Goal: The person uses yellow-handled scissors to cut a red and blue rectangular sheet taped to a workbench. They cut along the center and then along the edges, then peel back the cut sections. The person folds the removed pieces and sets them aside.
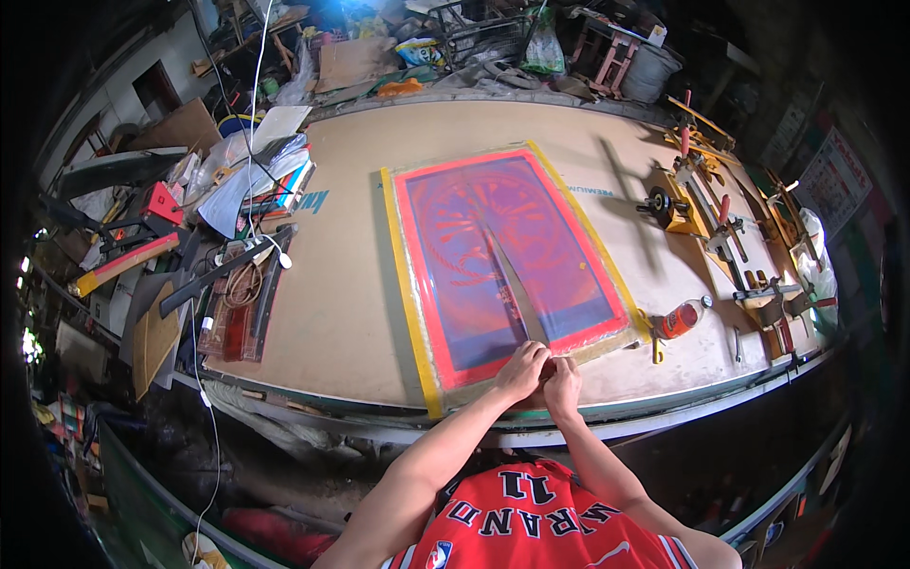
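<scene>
A printing screen [512, 256] lies flat on the workbench [351, 313], with yellow tape along its edges, a red border and a blue-purple mesh showing a red pattern. A narrow grey bar [512, 284] runs down the middle of the mesh toward me. My left hand [521, 368] and my right hand [564, 384] sit side by side at the screen's near edge. Their fingers are curled around the near end of the grey bar. My forearms come up from the lower edge over a red jersey.
An orange bottle [679, 320] lies just right of the screen's near corner. Clamps and hand tools [706, 223] line the bench's right side. Papers, a white cable [254, 142], rulers and boards crowd the left end. The bench's front edge [664, 408] is right at my hands.
</scene>
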